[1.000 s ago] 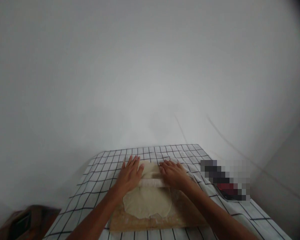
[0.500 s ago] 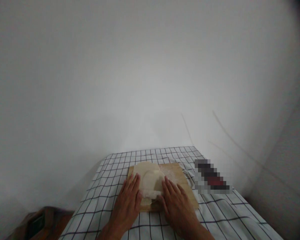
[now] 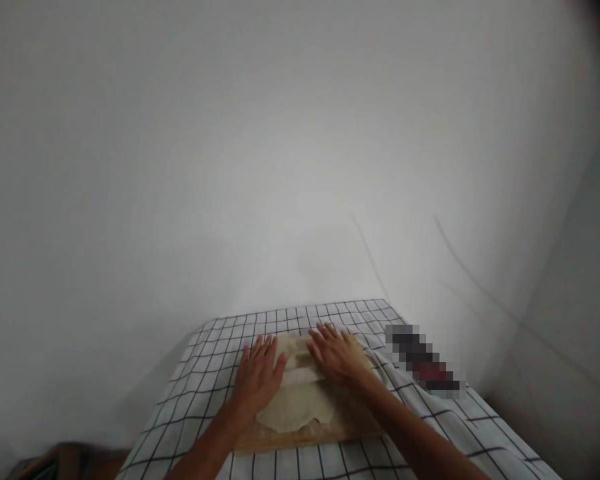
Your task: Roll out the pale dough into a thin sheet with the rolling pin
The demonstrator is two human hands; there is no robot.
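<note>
A pale, thin sheet of dough point(image 3: 295, 408) lies on the wooden board point(image 3: 275, 440), its near edge uneven. Between my hands a light, floury band, seemingly a rolling pin point(image 3: 299, 376), runs across the dough; its ends are hidden under the hands. My left hand point(image 3: 260, 373) lies flat over the left side of the dough, fingers stretched out and thumb apart. Over the right side rests my right hand point(image 3: 336, 353), also palm down with its fingers extended forward, a little farther from me than the left.
A white cloth with a dark grid point(image 3: 195, 380) covers the table. To the right of the board lies a pixelated dark and red object point(image 3: 425, 360). A white wall point(image 3: 280, 167) rises behind the table. At the lower left is a brown object point(image 3: 65, 461), partly in view.
Both hands have slid forward, away from me, along with the pale band. More of the dough now shows on the near side of the band, and the forearms reach farther in.
</note>
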